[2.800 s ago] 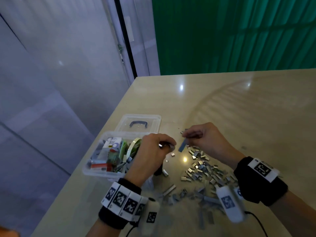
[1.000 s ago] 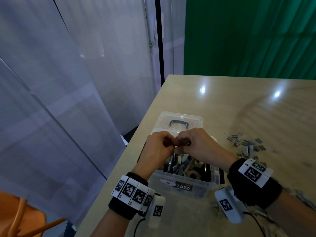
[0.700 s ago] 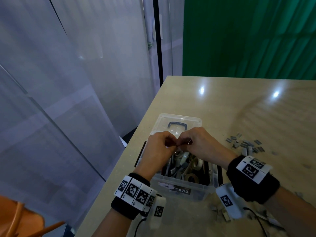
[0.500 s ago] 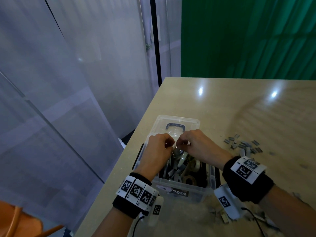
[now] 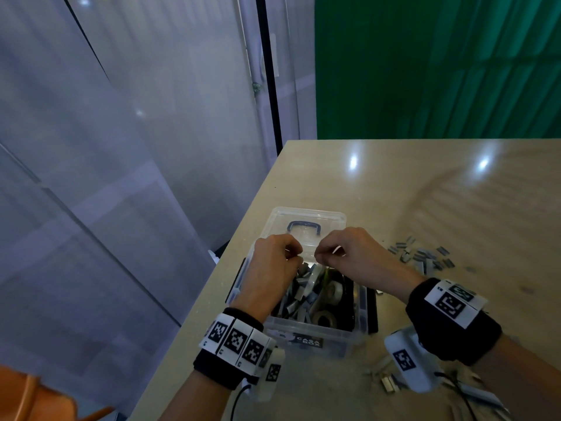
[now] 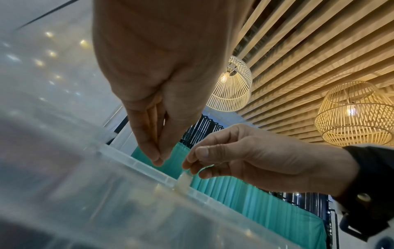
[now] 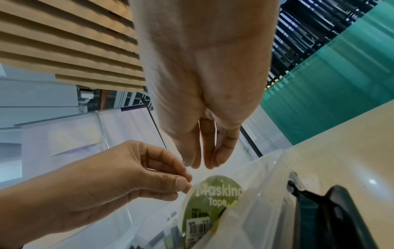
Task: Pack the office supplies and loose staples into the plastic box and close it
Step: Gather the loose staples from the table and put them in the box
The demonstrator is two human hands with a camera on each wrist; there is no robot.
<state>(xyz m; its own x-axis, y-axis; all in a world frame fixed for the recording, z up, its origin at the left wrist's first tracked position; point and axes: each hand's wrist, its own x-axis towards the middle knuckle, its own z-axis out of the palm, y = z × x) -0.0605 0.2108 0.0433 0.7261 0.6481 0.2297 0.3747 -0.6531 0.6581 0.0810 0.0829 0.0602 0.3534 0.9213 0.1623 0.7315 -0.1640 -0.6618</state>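
Over the open box [image 5: 309,335], both hands pinch fingertips together; held contents unclear. Staples [image 5: 420,256] lie at three o'clock.

Left hand [image 5: 273,268] and right hand [image 5: 352,256] nearly touch.

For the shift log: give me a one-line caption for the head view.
Both hands, left hand and right hand, hover over the open plastic box; loose staples remain on table.

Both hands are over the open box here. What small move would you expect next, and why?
Probably the right hand going back to the loose staples on the table for another pinch. The plastic box is open and already holds staples and tape rolls, its lid lies behind it, and staples remain outside, so closing looks premature.
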